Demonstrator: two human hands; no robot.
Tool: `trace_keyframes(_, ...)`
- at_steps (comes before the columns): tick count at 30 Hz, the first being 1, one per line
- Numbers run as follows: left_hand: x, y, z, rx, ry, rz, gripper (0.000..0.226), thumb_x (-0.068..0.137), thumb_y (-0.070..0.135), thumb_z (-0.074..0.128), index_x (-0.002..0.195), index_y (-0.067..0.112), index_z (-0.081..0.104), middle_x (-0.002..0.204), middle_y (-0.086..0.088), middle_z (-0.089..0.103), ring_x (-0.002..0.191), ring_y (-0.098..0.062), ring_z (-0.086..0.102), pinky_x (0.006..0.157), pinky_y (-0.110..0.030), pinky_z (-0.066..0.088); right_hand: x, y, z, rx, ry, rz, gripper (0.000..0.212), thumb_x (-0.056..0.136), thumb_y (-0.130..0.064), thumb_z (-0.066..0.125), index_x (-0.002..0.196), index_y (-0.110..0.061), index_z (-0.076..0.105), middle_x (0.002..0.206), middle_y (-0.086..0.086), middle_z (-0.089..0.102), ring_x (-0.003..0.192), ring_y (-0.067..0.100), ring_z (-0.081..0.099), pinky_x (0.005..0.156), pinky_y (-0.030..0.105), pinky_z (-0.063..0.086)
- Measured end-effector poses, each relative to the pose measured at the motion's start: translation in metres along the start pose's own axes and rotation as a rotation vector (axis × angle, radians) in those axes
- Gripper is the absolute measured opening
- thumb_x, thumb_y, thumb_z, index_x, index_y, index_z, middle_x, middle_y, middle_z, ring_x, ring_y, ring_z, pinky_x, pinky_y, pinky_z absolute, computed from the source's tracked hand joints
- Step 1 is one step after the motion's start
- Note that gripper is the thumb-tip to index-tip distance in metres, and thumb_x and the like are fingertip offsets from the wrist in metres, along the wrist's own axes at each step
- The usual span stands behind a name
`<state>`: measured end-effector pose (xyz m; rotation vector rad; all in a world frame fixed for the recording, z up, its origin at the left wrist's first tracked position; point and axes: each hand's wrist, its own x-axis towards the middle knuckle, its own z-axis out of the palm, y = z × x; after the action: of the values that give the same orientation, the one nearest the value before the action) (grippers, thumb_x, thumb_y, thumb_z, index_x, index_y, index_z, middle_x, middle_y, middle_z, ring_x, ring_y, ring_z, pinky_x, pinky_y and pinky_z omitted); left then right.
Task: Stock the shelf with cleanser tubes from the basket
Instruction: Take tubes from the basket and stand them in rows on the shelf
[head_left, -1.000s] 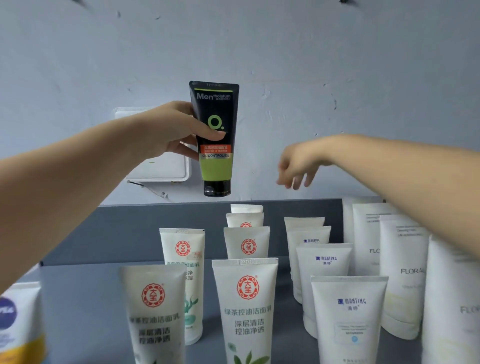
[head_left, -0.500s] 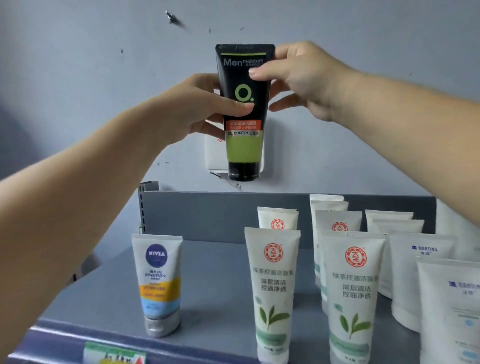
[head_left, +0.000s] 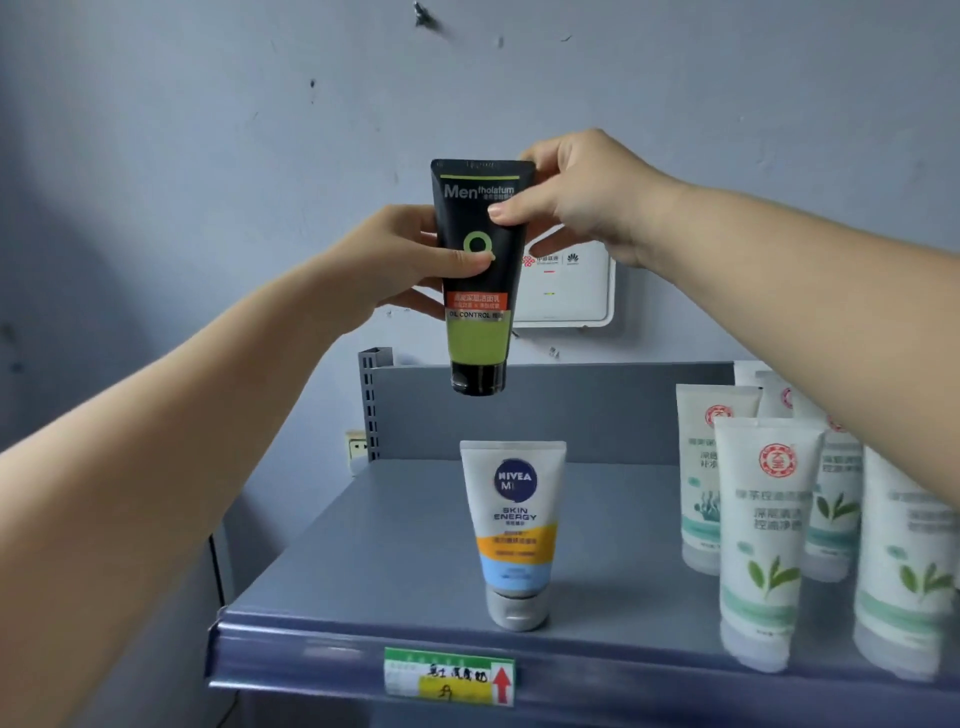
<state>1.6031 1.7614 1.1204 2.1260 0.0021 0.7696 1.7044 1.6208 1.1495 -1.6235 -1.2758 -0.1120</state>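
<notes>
While both hands hold the black tube (head_left: 477, 270), shelf (head_left: 395, 561) carries white tubes (head_left: 763, 540).

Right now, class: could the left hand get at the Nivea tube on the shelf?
Probably not yet: the left hand grips the black tube, as does the right hand. Once it lets go, the way down looks free, since the Nivea tube stands alone.

Black tube (head_left: 477, 275) reads "Men", "OIL CONTROL"; white tube (head_left: 514, 525) "NIVEA", "SKIN ENERGY".
</notes>
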Motion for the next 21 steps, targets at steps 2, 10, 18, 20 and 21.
trace_keyframes(2, -0.007, -0.008, -0.014, -0.009, 0.004, -0.003, 0.016, 0.081, 0.013, 0.069, 0.095, 0.020, 0.065, 0.088, 0.001, 0.070, 0.074, -0.013, 0.069, 0.067, -0.029, 0.060, 0.003, -0.005, 0.016, -0.017, 0.000, 0.011, 0.017, 0.079, -0.007, 0.070, 0.073, -0.019, 0.060, 0.071, -0.003, 0.064, 0.061, 0.011, 0.061, 0.058, 0.021, 0.053)
trace_keyframes(10, -0.042, -0.065, -0.037, -0.042, -0.088, -0.103, 0.019, 0.080, 0.009, 0.069, 0.097, 0.018, 0.067, 0.086, 0.004, 0.072, 0.073, -0.006, 0.070, 0.058, -0.023, 0.056, 0.001, -0.002, 0.076, -0.178, -0.135, 0.169, 0.014, 0.077, -0.005, 0.071, 0.083, -0.013, 0.061, 0.054, -0.008, 0.067, 0.052, 0.008, 0.064, 0.053, 0.020, 0.055)
trace_keyframes(18, -0.072, -0.121, -0.024, -0.094, -0.210, -0.209, 0.018, 0.080, 0.007, 0.070, 0.094, 0.018, 0.067, 0.088, 0.001, 0.071, 0.081, -0.012, 0.068, 0.073, -0.034, 0.060, -0.017, 0.014, 0.118, -0.489, -0.336, 0.254, 0.011, 0.077, -0.008, 0.073, 0.079, -0.008, 0.062, 0.066, 0.002, 0.063, 0.059, 0.010, 0.063, 0.052, 0.017, 0.052)
trace_keyframes(20, -0.076, -0.127, -0.023, -0.098, -0.242, -0.223, 0.018, 0.079, 0.007, 0.071, 0.095, 0.016, 0.067, 0.090, -0.002, 0.071, 0.084, -0.015, 0.069, 0.077, -0.039, 0.059, -0.019, 0.015, 0.123, -0.533, -0.380, 0.265, 0.014, 0.077, -0.009, 0.074, 0.076, -0.009, 0.060, 0.065, 0.002, 0.063, 0.056, 0.009, 0.062, 0.052, 0.017, 0.051)
trace_keyframes(21, -0.078, -0.130, -0.022, -0.104, -0.253, -0.228, 0.018, 0.079, 0.007, 0.071, 0.095, 0.015, 0.067, 0.091, -0.003, 0.071, 0.084, -0.016, 0.069, 0.077, -0.040, 0.059, -0.020, 0.016, 0.125, -0.548, -0.393, 0.269, 0.018, 0.076, -0.009, 0.074, 0.071, -0.010, 0.057, 0.062, 0.001, 0.063, 0.052, 0.007, 0.062, 0.052, 0.017, 0.051)
